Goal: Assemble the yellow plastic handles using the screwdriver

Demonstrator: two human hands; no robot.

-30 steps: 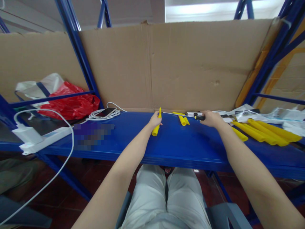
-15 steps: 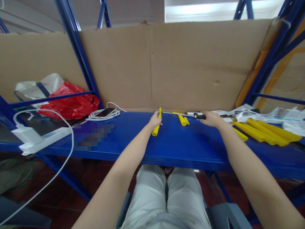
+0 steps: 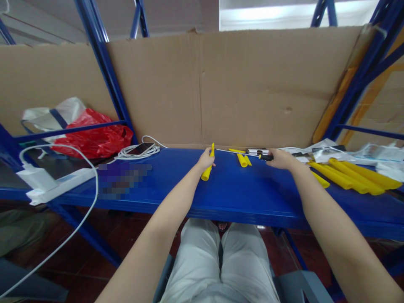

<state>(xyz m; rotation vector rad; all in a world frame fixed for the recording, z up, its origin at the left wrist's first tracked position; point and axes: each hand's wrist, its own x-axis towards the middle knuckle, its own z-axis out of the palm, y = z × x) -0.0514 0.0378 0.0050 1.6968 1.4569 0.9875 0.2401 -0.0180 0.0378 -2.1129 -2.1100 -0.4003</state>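
My left hand (image 3: 206,158) is closed around a yellow tube (image 3: 206,173), held near the middle of the blue shelf. In my right hand (image 3: 279,159) is a screwdriver (image 3: 265,157) with a black and yellow handle. Its thin metal shaft points left and reaches to the tube by my left hand; whether the tip touches the tube I cannot tell. Between my hands, short yellow tube pieces (image 3: 242,160) lie on the shelf. Behind the screwdriver is a silvery object (image 3: 257,151) whose kind is too small to make out.
Several yellow tubes (image 3: 356,176) lie at the right beside clear plastic bags (image 3: 362,152). On the left are a coiled white cable (image 3: 134,156) with a phone, a power strip (image 3: 63,185) and a red bag (image 3: 97,134). A cardboard sheet (image 3: 252,84) stands behind the blue shelf (image 3: 240,198).
Almost nothing differs. The view has shifted very slightly, and both hands keep the same hold on the tube and the screwdriver.
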